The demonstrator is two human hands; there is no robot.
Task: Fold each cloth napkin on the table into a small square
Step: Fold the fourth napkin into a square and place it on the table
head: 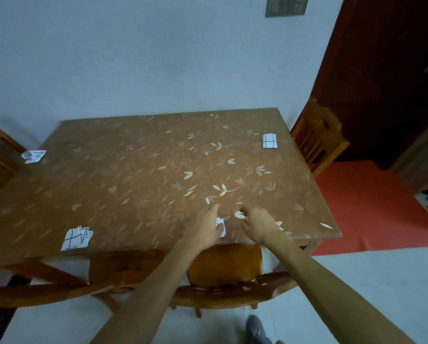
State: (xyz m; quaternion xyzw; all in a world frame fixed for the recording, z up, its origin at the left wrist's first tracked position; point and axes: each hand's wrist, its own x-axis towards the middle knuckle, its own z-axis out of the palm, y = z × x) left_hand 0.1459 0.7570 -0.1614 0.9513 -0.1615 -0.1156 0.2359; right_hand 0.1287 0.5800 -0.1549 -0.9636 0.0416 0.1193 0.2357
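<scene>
Left hand (206, 225) pressing small folded napkin (221, 225), right hand (259, 225) curled beside it

Both bare forearms reached forward and upward from the lower edge of the view, converging toward each other. The left hand (206, 225) lay palm down with its fingers spread forward (thumb side turned inward). The right hand (259, 224) sat just beside it, apart, knuckles up, its fingers curled loosely inward toward the left hand, wrist slightly bent.
</scene>
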